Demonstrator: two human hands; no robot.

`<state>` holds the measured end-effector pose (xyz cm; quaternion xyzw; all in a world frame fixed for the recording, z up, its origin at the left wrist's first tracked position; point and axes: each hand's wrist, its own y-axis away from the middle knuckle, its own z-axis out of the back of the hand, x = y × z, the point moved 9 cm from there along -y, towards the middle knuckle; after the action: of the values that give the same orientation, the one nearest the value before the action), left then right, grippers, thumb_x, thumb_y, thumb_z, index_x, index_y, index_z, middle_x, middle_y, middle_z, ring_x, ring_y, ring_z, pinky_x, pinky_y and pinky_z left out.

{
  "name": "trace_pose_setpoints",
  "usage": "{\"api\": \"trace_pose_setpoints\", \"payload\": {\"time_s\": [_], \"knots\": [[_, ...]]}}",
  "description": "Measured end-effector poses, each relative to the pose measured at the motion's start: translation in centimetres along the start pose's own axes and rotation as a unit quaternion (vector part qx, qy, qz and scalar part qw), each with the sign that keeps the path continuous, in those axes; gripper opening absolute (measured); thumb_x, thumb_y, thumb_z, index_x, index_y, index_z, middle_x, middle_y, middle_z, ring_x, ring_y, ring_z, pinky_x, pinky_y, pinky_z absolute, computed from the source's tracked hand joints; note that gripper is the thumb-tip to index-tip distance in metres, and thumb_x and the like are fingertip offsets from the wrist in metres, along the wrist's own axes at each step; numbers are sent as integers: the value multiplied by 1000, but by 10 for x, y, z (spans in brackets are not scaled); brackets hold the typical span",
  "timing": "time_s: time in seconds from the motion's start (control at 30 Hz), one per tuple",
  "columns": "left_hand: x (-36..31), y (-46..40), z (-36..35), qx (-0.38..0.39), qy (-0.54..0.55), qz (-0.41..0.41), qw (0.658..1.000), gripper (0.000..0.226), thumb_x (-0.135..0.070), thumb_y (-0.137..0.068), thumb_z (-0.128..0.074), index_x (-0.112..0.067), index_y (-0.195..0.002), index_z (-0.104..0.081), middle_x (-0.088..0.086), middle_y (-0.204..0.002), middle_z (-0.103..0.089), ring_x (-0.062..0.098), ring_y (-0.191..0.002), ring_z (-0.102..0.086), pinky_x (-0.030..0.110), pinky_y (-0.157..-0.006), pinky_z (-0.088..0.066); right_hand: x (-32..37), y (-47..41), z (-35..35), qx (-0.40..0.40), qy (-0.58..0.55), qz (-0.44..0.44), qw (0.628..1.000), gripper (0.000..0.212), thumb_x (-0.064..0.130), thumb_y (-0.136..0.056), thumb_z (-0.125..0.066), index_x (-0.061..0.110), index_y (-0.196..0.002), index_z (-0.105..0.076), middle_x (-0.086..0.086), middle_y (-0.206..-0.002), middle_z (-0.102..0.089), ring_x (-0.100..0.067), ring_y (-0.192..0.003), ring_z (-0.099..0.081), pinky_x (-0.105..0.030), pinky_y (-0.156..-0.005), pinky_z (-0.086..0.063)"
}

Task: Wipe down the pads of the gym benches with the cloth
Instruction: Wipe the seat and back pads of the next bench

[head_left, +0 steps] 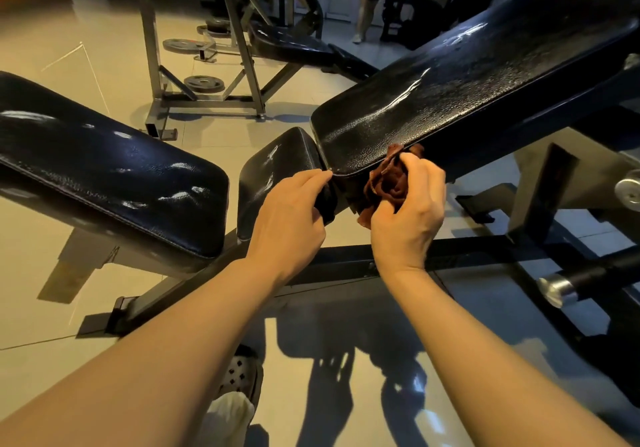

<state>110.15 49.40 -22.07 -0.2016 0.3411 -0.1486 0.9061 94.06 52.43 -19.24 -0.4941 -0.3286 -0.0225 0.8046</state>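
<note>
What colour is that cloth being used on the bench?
The cloth is a reddish brown, bunched in the right hand against the black pad. The head view shows it.

Weight plates (203,83) lie under a metal rack (207,100).

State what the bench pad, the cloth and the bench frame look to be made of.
Bench pad: black vinyl or leatherette, judging by its pebbled grain and glossy highlights. Cloth: soft reddish-brown fabric, crumpled into folds. Bench frame: dark painted metal, probably steel, with square tube sections.
</note>
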Motion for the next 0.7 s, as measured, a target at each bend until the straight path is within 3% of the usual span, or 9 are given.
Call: {"api": "trace_pose_setpoints", "payload": {"time_s": [0.13, 0.23, 0.33, 0.43, 0.47, 0.57, 0.7], "knots": [[14, 10, 3, 16, -18, 10, 1000, 56, -2, -89, -57, -18, -141, -46, 0, -142, -49, 16, -133, -40, 20, -106, -21, 5, 20, -18, 49, -5, 2, 999, 47, -12, -72, -58, 3, -117, -60, -16, -116, -57, -30, -108, -54, -13, -85, -38], [23, 15, 5, 22, -24, 21, 999, 55, -1, -88, -57, -18, -140, -47, 0, -141, -51, 15, -132, -41, 20, -106, -23, 9, 27, -25, 119, -25, 27, 992, 49, -17, -70, -60, 5, -114, -62, -12, -112, -56, -26, -105, -55, -18, -84, -49], [26, 16, 8, 22, -21, 28, 999, 53, -2, -88, -56, -18, -138, -49, 0, -140, -52, 15, -131, -42, 20, -106, -23, 9, 19, -6, 53, -44, 0, 998, 48, -19, -70, -56, 4, -112, -63, -14, -114, -54, -19, -105, -53, -5, -88, -43], [26, 19, 9, 20, -15, 30, 999, 52, -2, -89, -56, -17, -138, -50, 0, -139, -52, 15, -131, -43, 16, -102, -19, 7, 10, 0, -8, -23, -19, 1000, 46, -16, -73, -54, 3, -114, -60, -17, -118, -52, -26, -110, -55, -22, -90, -51], [27, 20, 10, 18, -15, 30, 999, 52, -1, -89, -55, -17, -138, -50, 0, -139, -52, 15, -131, -43, 16, -102, -19, 7, 11, -4, -1, -11, -12, 1000, 46, -16, -73, -54, 3, -114, -60, -17, -118, -53, -28, -110, -55, -24, -88, -51], [34, 22, 13, 17, -22, 28, 999, 53, -2, -89, -56, -17, -139, -49, 1, -140, -51, 16, -131, -42, 21, -108, -25, 8, 23, -21, 29, -4, -8, 1000, 44, -16, -72, -57, 4, -110, -62, -16, -114, -56, -27, -107, -54, -6, -82, -39], [46, 26, 21, 17, -29, 39, 999, 53, -2, -89, -56, -17, -139, -48, 1, -141, -50, 17, -131, -42, 29, -110, -29, 20, 53, -45, 138, -37, 21, 990, 45, -16, -69, -60, 7, -107, -65, -11, -108, -57, -24, -99, -57, -16, -79, -50]]}}
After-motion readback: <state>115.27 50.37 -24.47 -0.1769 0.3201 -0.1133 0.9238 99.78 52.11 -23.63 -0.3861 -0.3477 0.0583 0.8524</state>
